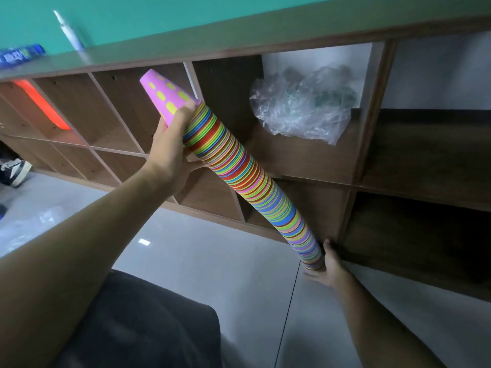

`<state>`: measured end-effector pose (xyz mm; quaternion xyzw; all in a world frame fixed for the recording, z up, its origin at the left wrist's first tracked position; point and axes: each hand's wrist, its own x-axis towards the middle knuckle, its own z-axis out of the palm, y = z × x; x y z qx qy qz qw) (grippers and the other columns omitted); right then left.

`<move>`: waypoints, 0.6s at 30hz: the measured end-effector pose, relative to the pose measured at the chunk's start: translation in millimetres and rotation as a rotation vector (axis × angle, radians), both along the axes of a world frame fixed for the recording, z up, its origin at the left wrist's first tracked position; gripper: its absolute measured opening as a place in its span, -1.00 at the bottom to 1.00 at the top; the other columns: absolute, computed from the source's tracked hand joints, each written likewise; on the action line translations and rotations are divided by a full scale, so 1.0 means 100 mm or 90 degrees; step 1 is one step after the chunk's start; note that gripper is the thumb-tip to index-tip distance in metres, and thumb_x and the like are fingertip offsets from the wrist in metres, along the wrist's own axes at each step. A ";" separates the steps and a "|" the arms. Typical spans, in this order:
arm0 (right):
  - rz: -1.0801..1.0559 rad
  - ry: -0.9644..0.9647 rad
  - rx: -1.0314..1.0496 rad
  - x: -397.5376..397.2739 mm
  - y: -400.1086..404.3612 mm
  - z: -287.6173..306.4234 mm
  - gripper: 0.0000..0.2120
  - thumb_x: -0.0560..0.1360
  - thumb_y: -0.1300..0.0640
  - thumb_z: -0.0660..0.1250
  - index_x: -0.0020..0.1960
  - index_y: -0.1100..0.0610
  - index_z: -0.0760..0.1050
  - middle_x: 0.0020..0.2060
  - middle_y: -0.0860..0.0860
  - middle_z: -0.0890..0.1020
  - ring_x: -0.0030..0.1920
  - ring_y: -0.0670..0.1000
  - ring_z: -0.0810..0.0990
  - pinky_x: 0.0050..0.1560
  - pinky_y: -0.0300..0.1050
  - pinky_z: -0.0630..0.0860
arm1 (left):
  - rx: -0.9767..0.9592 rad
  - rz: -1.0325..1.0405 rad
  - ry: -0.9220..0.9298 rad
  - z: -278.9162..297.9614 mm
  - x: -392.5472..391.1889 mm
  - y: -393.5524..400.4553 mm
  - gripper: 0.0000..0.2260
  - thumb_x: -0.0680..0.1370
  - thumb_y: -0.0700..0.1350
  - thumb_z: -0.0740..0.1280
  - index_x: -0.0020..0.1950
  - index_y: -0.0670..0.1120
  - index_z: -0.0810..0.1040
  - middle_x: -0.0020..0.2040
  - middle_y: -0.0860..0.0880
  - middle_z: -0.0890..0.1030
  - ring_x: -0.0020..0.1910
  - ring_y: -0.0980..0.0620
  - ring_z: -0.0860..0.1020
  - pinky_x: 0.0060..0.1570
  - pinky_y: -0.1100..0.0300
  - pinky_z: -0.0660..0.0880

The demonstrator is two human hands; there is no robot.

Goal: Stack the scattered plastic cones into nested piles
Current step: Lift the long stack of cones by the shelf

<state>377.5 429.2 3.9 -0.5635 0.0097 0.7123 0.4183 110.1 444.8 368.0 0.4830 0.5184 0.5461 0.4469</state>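
Dark trousers (138,322) right at the bottom. Left hand (170,152) gripping the top of a long, leaning stack of cones (249,181), pink cone (167,96) on the end. Right hand (328,266) flat under its base, fingers straight. Wooden shelf (305,160) behind, crumpled plastic bag (300,104) inside.

- one view only, from a camera worn on the person's head, so no second view shares any part of the scene.
- it looks forward and down, strongly tilted: the wooden shelf unit (305,166) runs aslant across the upper frame.
- wide-angle lens; straight edges bow toward the borders.
- it sits close: both forearms enter from the bottom edge, with the grey floor (212,256) below them.
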 end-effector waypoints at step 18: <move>-0.104 0.167 -0.041 -0.16 0.22 -0.20 -0.61 0.63 -0.17 0.15 0.16 0.12 0.53 0.23 0.14 0.52 0.07 0.17 0.56 0.22 0.09 0.43 | -0.063 0.090 -0.083 -0.04 -0.04 0.13 -0.56 0.56 0.22 0.29 0.33 0.00 0.41 0.22 -0.08 0.61 0.17 -0.06 0.65 0.18 -0.19 0.57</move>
